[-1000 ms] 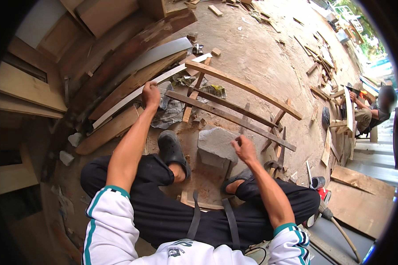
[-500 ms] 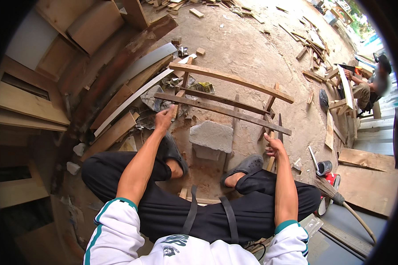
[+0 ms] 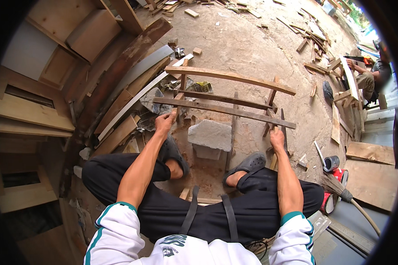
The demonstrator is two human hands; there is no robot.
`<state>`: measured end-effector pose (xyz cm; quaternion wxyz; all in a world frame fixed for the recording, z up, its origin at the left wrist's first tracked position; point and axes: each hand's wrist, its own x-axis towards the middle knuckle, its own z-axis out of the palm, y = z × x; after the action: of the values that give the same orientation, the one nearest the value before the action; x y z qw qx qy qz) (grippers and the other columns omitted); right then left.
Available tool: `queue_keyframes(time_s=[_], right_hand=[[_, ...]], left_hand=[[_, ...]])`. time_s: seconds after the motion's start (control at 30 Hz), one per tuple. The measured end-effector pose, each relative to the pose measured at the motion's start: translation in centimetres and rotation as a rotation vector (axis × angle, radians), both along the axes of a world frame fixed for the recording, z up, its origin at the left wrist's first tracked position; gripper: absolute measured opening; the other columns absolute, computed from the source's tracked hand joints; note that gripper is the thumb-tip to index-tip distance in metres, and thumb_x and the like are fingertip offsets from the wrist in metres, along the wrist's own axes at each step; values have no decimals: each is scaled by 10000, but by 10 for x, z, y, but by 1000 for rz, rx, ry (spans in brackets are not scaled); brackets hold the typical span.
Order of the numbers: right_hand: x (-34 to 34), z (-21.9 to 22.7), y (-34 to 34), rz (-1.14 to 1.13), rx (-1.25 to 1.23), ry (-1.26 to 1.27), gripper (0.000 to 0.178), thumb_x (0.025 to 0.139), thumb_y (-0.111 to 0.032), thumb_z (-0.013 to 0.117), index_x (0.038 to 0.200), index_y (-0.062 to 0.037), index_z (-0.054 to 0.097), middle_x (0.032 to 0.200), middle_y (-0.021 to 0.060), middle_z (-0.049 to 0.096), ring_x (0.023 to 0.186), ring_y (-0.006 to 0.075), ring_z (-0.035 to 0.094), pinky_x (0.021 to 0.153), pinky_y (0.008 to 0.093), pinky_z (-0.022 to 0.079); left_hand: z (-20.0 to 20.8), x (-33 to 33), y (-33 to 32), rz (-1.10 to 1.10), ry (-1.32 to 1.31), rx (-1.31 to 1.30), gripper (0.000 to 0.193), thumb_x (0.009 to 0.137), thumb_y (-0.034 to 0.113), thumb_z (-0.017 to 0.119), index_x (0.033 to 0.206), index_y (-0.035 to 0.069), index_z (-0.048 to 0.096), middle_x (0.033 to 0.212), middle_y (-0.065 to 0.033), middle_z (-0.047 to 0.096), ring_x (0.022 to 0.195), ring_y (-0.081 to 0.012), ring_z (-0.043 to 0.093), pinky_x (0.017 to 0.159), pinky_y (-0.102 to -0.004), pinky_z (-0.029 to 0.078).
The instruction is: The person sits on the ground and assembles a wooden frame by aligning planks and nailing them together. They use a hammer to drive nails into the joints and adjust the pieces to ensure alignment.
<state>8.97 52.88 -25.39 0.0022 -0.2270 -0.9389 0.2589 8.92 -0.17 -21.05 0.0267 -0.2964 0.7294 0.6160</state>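
Observation:
A wooden frame (image 3: 229, 112) of long rails and short legs is held up in front of me, tilted, above the ground. My left hand (image 3: 164, 122) is closed around the end of its near left leg. On the other side, my right hand (image 3: 276, 136) grips the matching near right leg just under the near rail. Below the frame a rough grey concrete block (image 3: 210, 134) rests on the ground between my feet. A dark, narrow saw-like strip (image 3: 284, 132) stands beside my right hand; its lower end is hidden.
Boards and a white strip (image 3: 135, 102) lie along the left, beside wooden cabinets (image 3: 35, 110). A dark can (image 3: 331, 163) and a broom (image 3: 340, 192) are at my right. Scrap wood (image 3: 311, 42) litters the far ground. Another person (image 3: 370, 81) sits at far right with a white-edged board.
My right hand has gone from loose fingers beside the right leg to a closed grip on it, slightly higher. The frame has shifted a little; my left hand keeps its hold.

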Motion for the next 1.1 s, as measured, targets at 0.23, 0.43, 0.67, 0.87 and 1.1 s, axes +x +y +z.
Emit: queue_keyframes(time_s=[0.23,0.43,0.67,0.87,1.1], right_hand=[[-7,12,52,-26,-31,43,407,822,-338,641,931,54,652,874,307,661,880,458,655,769,485,495],[6,13,62,6,-35,12,405,824,-331,660,1003,33,655,931,286,673,907,437,662,786,468,499],[6,-4,76,-99,58,-116,405,830,-337,673,1004,28,662,943,263,691,912,423,672,800,467,508],[0,-4,80,-146,93,-136,437,815,-329,671,1058,33,657,1030,272,679,1004,436,647,879,483,498],[-6,16,86,-141,134,-209,412,795,-292,659,1056,25,682,1056,274,676,1033,439,639,915,484,490]], left_hand=[[5,13,52,-45,-13,135,339,897,285,739,1038,-23,732,847,-9,679,730,-78,569,682,-252,463],[-1,23,63,-83,-11,77,363,904,321,719,1105,18,729,889,-25,715,769,-100,609,703,-314,492],[-2,31,70,-114,5,59,399,900,344,714,1096,-3,726,916,-45,724,798,-94,623,707,-294,494],[-1,40,70,-142,-19,67,409,886,327,724,1091,-26,720,923,-80,737,819,-119,659,735,-285,509],[1,53,80,-135,74,104,330,911,267,712,1056,-29,725,862,-17,699,759,-70,592,686,-239,478]])
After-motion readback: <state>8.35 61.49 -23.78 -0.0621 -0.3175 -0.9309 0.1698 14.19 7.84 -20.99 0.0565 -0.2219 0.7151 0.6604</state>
